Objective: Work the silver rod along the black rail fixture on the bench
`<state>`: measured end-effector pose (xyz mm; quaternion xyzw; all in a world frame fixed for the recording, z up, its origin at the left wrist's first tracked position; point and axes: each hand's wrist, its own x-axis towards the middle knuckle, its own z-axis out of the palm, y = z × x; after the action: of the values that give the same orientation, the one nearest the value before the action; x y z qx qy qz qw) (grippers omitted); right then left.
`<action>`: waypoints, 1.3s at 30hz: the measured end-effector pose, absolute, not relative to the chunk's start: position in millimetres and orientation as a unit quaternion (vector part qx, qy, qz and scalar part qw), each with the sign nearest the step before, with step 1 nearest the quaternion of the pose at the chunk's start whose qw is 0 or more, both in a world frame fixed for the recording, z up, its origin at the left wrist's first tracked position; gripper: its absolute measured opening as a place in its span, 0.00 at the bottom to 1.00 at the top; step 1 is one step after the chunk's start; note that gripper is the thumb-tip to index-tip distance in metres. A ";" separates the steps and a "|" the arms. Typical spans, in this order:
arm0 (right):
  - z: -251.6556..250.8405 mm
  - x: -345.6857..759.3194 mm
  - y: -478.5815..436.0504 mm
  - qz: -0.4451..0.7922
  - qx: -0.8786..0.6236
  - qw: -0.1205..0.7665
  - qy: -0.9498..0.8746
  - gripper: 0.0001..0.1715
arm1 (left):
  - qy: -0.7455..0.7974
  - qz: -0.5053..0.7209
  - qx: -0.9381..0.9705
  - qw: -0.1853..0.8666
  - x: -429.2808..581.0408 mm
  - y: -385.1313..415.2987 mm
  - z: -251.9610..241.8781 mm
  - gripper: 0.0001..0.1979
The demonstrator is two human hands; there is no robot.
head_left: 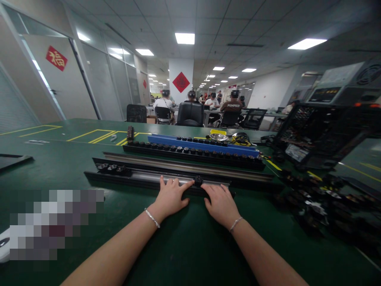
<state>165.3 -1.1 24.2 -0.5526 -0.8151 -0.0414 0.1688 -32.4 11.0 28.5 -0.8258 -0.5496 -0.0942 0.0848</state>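
A long black channel [143, 181] with a shiny metal inside lies crosswise in front of me. In it sits a small black block [198, 181], between my two index fingertips. My left hand [172, 195] rests on the channel's near side, fingers spread, thumb apart, its index finger reaching to the block's left side. From the right, my right hand [220, 201] lies over the channel with fingers apart and slightly bent, the index fingertip close to or touching the block. Several small dark parts with shiny tops [112, 168] sit in the channel's left end.
Behind lie another black rail [184, 163] and a blue strip [202, 145] beside a row of small black parts. Loose dark parts [324, 202] are heaped at right, near a black bin [309, 133]. A blurred-out object [56, 222] lies front left on the green table [184, 254]. People sit beyond.
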 end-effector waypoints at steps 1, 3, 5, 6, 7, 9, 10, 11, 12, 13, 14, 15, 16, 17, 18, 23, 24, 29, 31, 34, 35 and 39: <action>24.6 165.8 -1.2 -0.044 -0.551 0.166 -0.817 0.23 | -0.548 -0.096 -0.826 0.088 -32.5 10.7 28.5 0.33; 25.4 166.7 -1.6 -0.044 -0.548 0.163 -0.819 0.23 | -0.547 -0.100 -0.826 0.090 -32.6 10.2 28.6 0.33; 26.2 167.4 -1.8 -0.042 -0.547 0.161 -0.820 0.23 | -0.548 -0.100 -0.826 0.085 -32.5 9.9 29.0 0.33; 26.5 167.6 -2.0 -0.042 -0.548 0.160 -0.820 0.23 | -0.550 -0.100 -0.825 0.081 -32.5 9.8 29.1 0.33; 26.9 167.8 -2.1 -0.042 -0.549 0.158 -0.819 0.23 | -0.551 -0.099 -0.825 0.079 -32.4 9.8 29.2 0.33; 27.6 168.1 -2.3 -0.042 -0.552 0.155 -0.819 0.23 | -0.552 -0.100 -0.824 0.079 -32.3 10.0 29.2 0.33; 27.9 168.3 -2.3 -0.042 -0.552 0.154 -0.818 0.23 | -0.550 -0.101 -0.825 0.080 -32.3 10.1 29.0 0.32; 28.0 168.4 -2.3 -0.042 -0.552 0.154 -0.819 0.23 | -0.549 -0.103 -0.826 0.082 -32.3 10.2 28.7 0.33; 28.1 168.5 -2.3 -0.041 -0.551 0.155 -0.819 0.23 | -0.547 -0.104 -0.826 0.083 -32.3 10.3 28.4 0.33; 28.0 168.7 -2.2 -0.042 -0.550 0.155 -0.820 0.23 | -0.546 -0.104 -0.827 0.084 -32.3 10.3 28.2 0.33; 27.9 168.9 -2.1 -0.042 -0.549 0.156 -0.820 0.23 | -0.546 -0.104 -0.827 0.085 -32.3 10.2 28.0 0.33; 27.7 169.1 -2.0 -0.043 -0.549 0.157 -0.820 0.23 | -0.547 -0.104 -0.827 0.086 -32.2 10.1 28.0 0.33; 27.5 169.5 -1.9 -0.044 -0.549 0.158 -0.819 0.23 | -0.547 -0.103 -0.826 0.088 -32.1 10.0 28.0 0.33; 27.3 169.9 -1.7 -0.045 -0.550 0.159 -0.819 0.23 | -0.548 -0.102 -0.825 0.090 -32.0 9.9 28.1 0.33; 27.3 170.4 -1.6 -0.046 -0.551 0.160 -0.818 0.23 | -0.549 -0.101 -0.825 0.091 -31.9 9.8 28.2 0.33; 28.4 172.9 -1.6 -0.043 -0.554 0.152 -0.818 0.23 | -0.550 -0.101 -0.824 0.089 -32.2 9.8 28.2 0.32; 28.8 173.2 -1.7 -0.042 -0.554 0.149 -0.818 0.23 | -0.550 -0.101 -0.824 0.088 -32.4 9.8 28.1 0.32; 30.1 174.3 -2.2 -0.047 -0.555 0.147 -0.818 0.23 | -0.549 -0.102 -0.825 0.083 -32.9 9.8 27.6 0.32; 30.6 175.0 -2.3 -0.050 -0.557 0.143 -0.817 0.23 | -0.549 -0.103 -0.825 0.083 -32.8 9.9 27.8 0.32; 31.7 176.3 -2.2 -0.049 -0.561 0.137 -0.815 0.23 | -0.554 -0.100 -0.823 0.078 -32.4 10.1 28.2 0.32; 32.0 176.8 -2.1 -0.049 -0.561 0.137 -0.815 0.23 | -0.554 -0.098 -0.823 0.076 -32.4 10.2 28.3 0.32; 33.6 179.0 -1.7 -0.054 -0.560 0.132 -0.816 0.22 | -0.553 -0.101 -0.824 0.078 -32.8 10.0 28.0 0.31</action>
<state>179.0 -1.7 33.6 -0.5599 -0.8162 -0.0538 0.1319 -32.8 10.0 28.0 -0.8236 -0.5527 -0.1006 0.0778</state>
